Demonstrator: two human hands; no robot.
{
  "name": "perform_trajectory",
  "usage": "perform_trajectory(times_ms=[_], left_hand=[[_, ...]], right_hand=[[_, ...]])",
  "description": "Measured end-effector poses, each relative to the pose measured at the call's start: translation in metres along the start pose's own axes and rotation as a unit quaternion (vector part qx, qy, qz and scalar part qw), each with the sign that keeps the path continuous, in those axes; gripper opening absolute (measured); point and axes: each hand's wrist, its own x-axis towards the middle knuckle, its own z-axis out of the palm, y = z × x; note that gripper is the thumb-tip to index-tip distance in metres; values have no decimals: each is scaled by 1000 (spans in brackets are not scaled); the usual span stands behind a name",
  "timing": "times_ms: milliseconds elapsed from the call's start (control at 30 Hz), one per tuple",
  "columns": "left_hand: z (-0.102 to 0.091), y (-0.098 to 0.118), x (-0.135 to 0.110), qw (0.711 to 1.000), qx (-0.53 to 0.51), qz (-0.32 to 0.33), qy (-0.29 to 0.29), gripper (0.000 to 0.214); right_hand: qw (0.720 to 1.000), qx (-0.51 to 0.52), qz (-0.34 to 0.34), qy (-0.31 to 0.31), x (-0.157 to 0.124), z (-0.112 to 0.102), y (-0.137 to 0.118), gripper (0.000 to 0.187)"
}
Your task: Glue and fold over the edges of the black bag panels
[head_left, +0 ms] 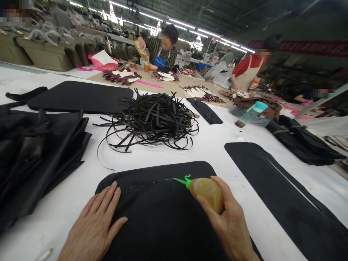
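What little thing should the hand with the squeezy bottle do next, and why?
Perhaps the right hand should slide the bottle a little rightward: its green tip sits at the right end of a thin shiny line on the black panel, with no line showing past it.

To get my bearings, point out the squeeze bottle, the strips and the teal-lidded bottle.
Squeeze bottle (208, 193), head view: middle of its yellowish body.
Strips (157, 119), head view: middle of the pile.
Teal-lidded bottle (248, 115), head view: its see-through side.
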Motion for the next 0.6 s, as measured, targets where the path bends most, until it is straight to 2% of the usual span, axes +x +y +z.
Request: perform_trajectory(times_ms=[267,600], left_hand=[[14,-7,-4,1000,-16,2,14,75],[27,-22,-12,998,-55,21,35,65]], right_hand=[[1000,-8,18,21,4,-11,13,50],[998,-15,42,41,9,-24,26,52]])
